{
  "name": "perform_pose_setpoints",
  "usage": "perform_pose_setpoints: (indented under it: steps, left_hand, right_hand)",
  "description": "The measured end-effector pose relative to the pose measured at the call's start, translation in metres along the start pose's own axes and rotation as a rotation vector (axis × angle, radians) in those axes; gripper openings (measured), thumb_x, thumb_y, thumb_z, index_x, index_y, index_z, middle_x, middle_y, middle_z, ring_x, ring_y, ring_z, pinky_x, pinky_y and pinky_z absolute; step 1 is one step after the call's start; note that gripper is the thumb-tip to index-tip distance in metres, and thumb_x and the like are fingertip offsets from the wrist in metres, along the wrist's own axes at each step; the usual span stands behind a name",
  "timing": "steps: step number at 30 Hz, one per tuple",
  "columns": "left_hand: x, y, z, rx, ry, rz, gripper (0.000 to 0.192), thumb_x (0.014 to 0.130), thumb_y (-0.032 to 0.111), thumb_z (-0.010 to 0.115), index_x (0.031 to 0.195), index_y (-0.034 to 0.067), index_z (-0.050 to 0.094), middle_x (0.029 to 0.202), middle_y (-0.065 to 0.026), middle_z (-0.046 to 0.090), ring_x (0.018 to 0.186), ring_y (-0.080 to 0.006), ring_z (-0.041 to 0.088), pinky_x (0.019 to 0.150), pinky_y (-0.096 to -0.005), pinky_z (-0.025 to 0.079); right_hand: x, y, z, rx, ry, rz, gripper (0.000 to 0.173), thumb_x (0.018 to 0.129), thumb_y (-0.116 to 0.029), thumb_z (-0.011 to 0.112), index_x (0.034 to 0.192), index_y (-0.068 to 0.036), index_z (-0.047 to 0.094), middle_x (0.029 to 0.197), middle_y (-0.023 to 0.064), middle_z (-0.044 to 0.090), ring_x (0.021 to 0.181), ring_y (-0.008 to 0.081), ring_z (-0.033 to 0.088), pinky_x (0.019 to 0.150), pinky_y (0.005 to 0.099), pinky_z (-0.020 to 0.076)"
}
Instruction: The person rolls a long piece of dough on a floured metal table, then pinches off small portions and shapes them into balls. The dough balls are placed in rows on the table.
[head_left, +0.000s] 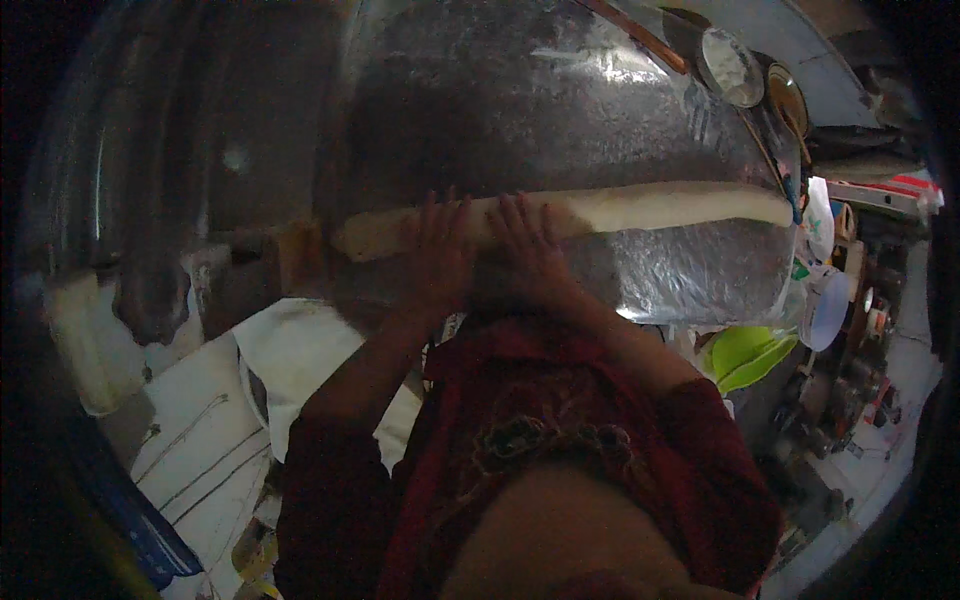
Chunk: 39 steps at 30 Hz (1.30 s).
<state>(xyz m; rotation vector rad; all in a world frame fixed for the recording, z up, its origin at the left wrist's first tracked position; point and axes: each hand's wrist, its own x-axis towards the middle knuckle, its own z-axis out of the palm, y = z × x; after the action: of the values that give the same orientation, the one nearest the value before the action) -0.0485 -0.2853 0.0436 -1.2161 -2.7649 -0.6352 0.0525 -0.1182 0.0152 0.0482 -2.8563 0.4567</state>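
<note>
A long, pale roll of dough (675, 206) stretches sideways across a shiny metal work surface (487, 127). My left hand (439, 255) rests on the roll towards its left end, palm down with fingers spread. Beside it, my right hand (529, 247) lies on the dough near the middle, its fingers also spread and pointing away from me. Neither hand is closed around the roll. Parts of the dough under both palms are hidden, and the light there is dim.
At the far right stand a bowl of white powder (731, 67) and a brownish round dish (787, 101) with a utensil. A wooden stick (645, 37) lies near them. Bright green (750, 356) and pale round (827, 311) objects sit past the right edge. White fabric (292, 352) is at lower left.
</note>
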Motion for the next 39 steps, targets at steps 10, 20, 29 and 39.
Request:
perform_pose_setpoints:
  steps: [10,20,29,39]
  left_hand:
    - [0.162,-0.082,0.062,0.240,0.120,0.197,0.047,0.092,0.027,0.047,0.136,0.012,0.046,0.149,-0.0104,0.036,0.136,-0.0353,0.033,0.111,-0.0618,0.017]
    - [0.031,-0.031,-0.002,0.143,-0.027,-0.050,0.048,0.090,0.025,0.051,0.135,0.009,0.047,0.144,-0.0153,0.040,0.128,-0.0383,0.040,0.105,-0.0587,0.027]
    - [-0.099,-0.027,0.019,0.398,-0.098,-0.154,0.052,0.095,0.026,0.045,0.144,0.010,0.037,0.148,-0.0138,0.035,0.137,-0.0374,0.030,0.112,-0.0586,0.016]
    - [0.090,-0.108,0.042,0.468,-0.143,-0.045,0.052,0.087,0.024,0.055,0.138,0.013,0.047,0.149,-0.0104,0.036,0.136,-0.0328,0.035,0.109,-0.0568,0.025]
  right_hand:
    - [0.164,0.079,0.022,-0.223,0.045,0.147,0.067,0.089,-0.053,0.051,0.140,-0.010,0.043,0.149,0.0211,0.031,0.134,0.0414,0.035,0.110,0.0606,0.0216]
    - [0.055,0.124,-0.073,-0.008,-0.002,0.162,0.036,0.089,-0.036,0.056,0.116,-0.014,0.064,0.129,0.0115,0.055,0.125,0.0338,0.045,0.103,0.0512,0.0346]
    - [-0.155,0.103,-0.091,-0.244,0.031,0.382,0.068,0.087,-0.058,0.045,0.132,-0.007,0.050,0.139,0.0208,0.043,0.127,0.0443,0.039,0.105,0.0574,0.0270]
    - [-0.022,0.201,-0.093,-0.284,-0.018,0.595,0.065,0.090,-0.057,0.046,0.134,-0.009,0.050,0.140,0.0202,0.045,0.130,0.0394,0.040,0.106,0.0569,0.0270]
